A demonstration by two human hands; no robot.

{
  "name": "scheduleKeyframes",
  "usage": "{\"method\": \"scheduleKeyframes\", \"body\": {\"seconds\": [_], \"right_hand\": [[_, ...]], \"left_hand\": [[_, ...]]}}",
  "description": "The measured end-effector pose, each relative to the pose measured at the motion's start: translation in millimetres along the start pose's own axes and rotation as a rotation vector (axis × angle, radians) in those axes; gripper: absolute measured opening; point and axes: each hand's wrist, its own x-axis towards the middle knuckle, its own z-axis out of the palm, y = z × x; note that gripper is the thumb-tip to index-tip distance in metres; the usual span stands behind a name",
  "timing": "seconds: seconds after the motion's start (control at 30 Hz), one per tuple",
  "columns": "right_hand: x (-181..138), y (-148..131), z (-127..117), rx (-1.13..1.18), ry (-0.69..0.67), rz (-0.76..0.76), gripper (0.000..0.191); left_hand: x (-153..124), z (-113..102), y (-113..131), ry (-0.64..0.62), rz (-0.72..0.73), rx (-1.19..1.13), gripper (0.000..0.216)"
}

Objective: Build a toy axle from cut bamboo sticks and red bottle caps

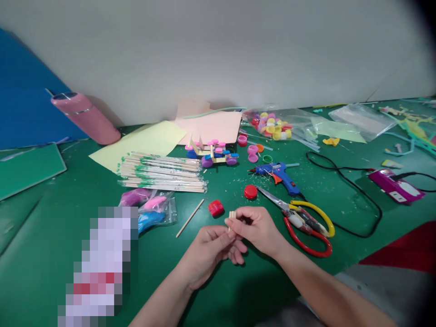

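Observation:
Both my hands meet around a small bundle of short wooden sticks [232,215], whose pale ends stick up between the fingers. My right hand [257,227] pinches the bundle from the right. Lower down, my left hand [213,245] has its thumb and forefinger closed on the same sticks, its other fingers curled loosely. Just beyond the hands lie a red bottle cap [250,192] and a red piece [215,208] that looks like another cap or clay. A single wooden stick [190,218] rests to the left. Scissors [303,218] with red and yellow handles lie beside my right wrist.
A blue glue gun [277,175] lies behind the scissors, near a purple power strip [397,186] with a black cable. Packed chopsticks [163,172], small toy cars [214,154], bagged caps [272,125] and bagged coloured clay [151,210] are spread around. A pink bottle [86,118] stands back left.

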Motion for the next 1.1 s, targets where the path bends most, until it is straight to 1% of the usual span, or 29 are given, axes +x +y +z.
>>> {"method": "scheduleKeyframes", "body": {"seconds": [0.13,0.23,0.33,0.43,0.63,0.83,0.93,1.1], "right_hand": [[3.2,-12.7,-5.2,-0.158,0.031,-0.105,0.028],[6.3,-19.5,-7.6,-0.298,0.089,-0.248,0.026],[8.4,-18.5,-8.3,-0.407,0.163,-0.384,0.020],[9.4,-12.4,-8.8,-0.471,0.199,-0.466,0.016],[10.8,-2.2,-13.7,-0.532,0.103,-0.553,0.013],[10.9,-2.0,-17.2,-0.507,0.062,-0.641,0.009],[10.8,-2.8,-16.7,-0.515,0.029,-0.645,0.009],[10.8,-1.2,-17.2,-0.540,0.024,-0.632,0.009]], "left_hand": [[-1.7,0.4,2.0,-0.026,0.025,-0.163,0.028],[-1.9,0.3,2.9,-0.042,0.038,-0.360,0.041],[-1.7,0.3,3.2,-0.066,0.049,-0.476,0.053],[-2.3,1.3,2.6,-0.073,0.068,-0.523,0.056],[-4.1,2.6,1.0,-0.078,0.081,-0.555,0.055],[-4.0,0.9,0.0,-0.083,0.056,-0.559,0.054],[-4.5,0.4,-0.1,-0.077,0.048,-0.573,0.056],[-5.9,0.4,-0.4,-0.080,0.051,-0.585,0.058]]}}
